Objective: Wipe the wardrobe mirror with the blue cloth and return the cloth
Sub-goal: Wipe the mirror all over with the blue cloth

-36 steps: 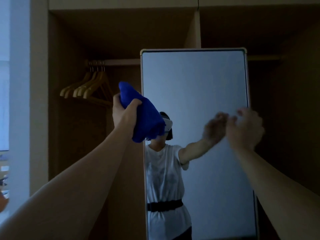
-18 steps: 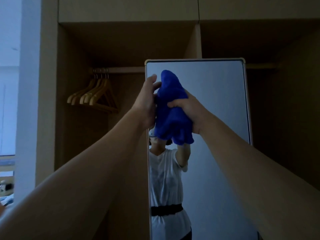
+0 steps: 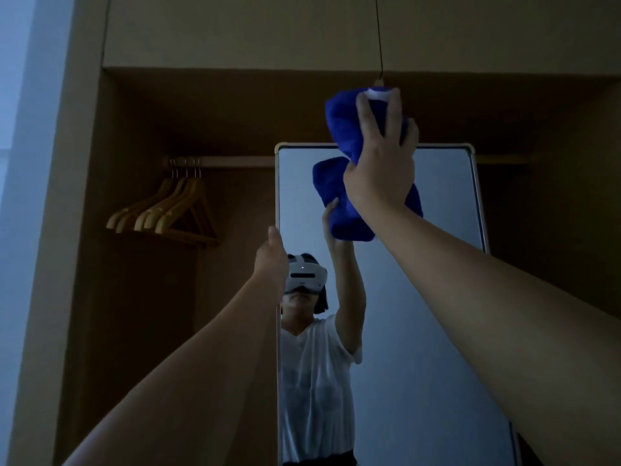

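The tall wardrobe mirror (image 3: 437, 297) stands upright in a pale frame inside an open wooden wardrobe. My right hand (image 3: 379, 163) is raised to the mirror's top edge and grips the bunched blue cloth (image 3: 342, 122), which pokes above the frame. The cloth's reflection shows in the glass just below it. My left hand (image 3: 271, 260) rests on the mirror's left edge at about mid height, its fingers wrapped behind the frame. A person in a white shirt and a headset is reflected in the lower left of the glass.
Several wooden hangers (image 3: 168, 213) hang from a rail (image 3: 228, 161) to the left of the mirror. Closed upper cabinet doors (image 3: 235, 28) run across the top. The wardrobe's left side panel (image 3: 80, 230) borders a pale blue wall.
The cloth passed from my left hand to my right, which lifted it to the mirror's top edge. My left hand dropped to the mirror's left edge. The view tilted upward.
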A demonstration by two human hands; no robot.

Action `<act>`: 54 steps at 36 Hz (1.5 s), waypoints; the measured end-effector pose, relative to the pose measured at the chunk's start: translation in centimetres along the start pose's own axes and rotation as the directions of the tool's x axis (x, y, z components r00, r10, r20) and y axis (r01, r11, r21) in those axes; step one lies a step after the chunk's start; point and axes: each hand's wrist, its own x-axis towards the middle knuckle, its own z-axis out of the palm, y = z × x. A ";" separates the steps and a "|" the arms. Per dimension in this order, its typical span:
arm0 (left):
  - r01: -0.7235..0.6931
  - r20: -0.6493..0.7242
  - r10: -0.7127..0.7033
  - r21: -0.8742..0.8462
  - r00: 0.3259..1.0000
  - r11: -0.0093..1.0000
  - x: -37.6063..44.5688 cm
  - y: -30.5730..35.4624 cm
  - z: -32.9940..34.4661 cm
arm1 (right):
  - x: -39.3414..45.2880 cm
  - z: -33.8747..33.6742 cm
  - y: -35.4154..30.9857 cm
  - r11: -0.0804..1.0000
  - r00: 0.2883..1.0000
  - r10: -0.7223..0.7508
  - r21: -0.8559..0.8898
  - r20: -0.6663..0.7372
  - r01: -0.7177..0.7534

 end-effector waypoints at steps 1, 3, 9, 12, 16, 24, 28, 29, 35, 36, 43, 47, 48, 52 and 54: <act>-0.036 -0.020 0.036 0.017 0.999 0.999 0.3 -0.2 0.1 | 0.5 0.5 -0.2 0.998 0.999 -0.044 -0.038 -0.012 0.044; -0.109 -0.045 0.111 0.032 0.993 0.993 1.0 -0.9 0.4 | 1.7 1.7 -1.0 0.989 0.993 -0.115 -0.091 -0.027 0.112; -0.263 -0.110 0.262 0.003 0.959 0.965 0.6 -2.3 0.6 | 4.6 5.3 -4.9 0.962 0.978 -0.205 -0.191 -0.044 0.193; -0.301 -0.116 0.301 0.020 0.946 0.953 0.4 -2.3 0.6 | 5.3 7.0 -6.5 0.911 0.948 -0.289 -0.266 0.132 0.315; -0.315 -0.110 0.315 0.023 0.943 0.949 0.4 -2.7 0.7 | 5.5 8.1 -7.5 0.907 0.845 -0.300 -0.141 0.442 0.397; -0.321 -0.123 0.312 -0.061 0.942 0.945 0.3 -2.7 1.0 | 7.7 6.3 -7.1 0.973 0.814 -0.204 0.022 0.544 0.229; -0.330 -0.141 0.321 -0.044 0.936 0.943 0.1 -2.7 0.9 | 7.8 6.3 -7.3 0.983 0.828 -0.170 0.035 0.534 0.178; -0.324 -0.139 0.316 -0.047 0.939 0.945 0.1 -2.7 0.9 | 7.8 6.4 -7.2 0.985 0.841 -0.161 0.030 0.516 0.170; -0.342 -0.154 0.340 0.011 0.928 0.940 0.0 -2.6 0.8 | 7.6 6.3 -5.3 0.992 0.912 -0.067 -0.069 0.404 0.104; -0.341 -0.149 0.338 0.005 0.929 0.940 0.1 -2.7 0.8 | 7.8 6.0 -4.4 0.993 0.913 -0.049 -0.081 0.404 0.089; -0.333 -0.142 0.332 0.016 0.933 0.943 0.2 -2.7 0.8 | 9.0 3.1 0.9 0.992 0.903 0.097 -0.118 0.419 -0.052; -0.319 -0.136 0.313 -0.026 0.940 0.947 0.2 -2.7 0.8 | 8.1 3.8 0.3 0.983 0.954 0.054 -0.185 0.295 0.001; -0.317 -0.139 0.308 -0.044 0.941 0.947 0.1 -2.7 0.8 | 7.8 4.1 -0.1 0.980 0.964 0.037 -0.197 0.263 0.016; -0.337 -0.169 0.326 -0.039 0.930 0.941 0.1 -2.7 1.0 | 5.8 5.8 -2.9 0.978 0.975 -0.095 -0.165 0.199 0.129; -0.335 -0.172 0.322 -0.050 0.931 0.941 0.2 -2.8 1.0 | 5.0 6.9 -4.8 0.968 0.968 -0.164 -0.158 0.188 0.195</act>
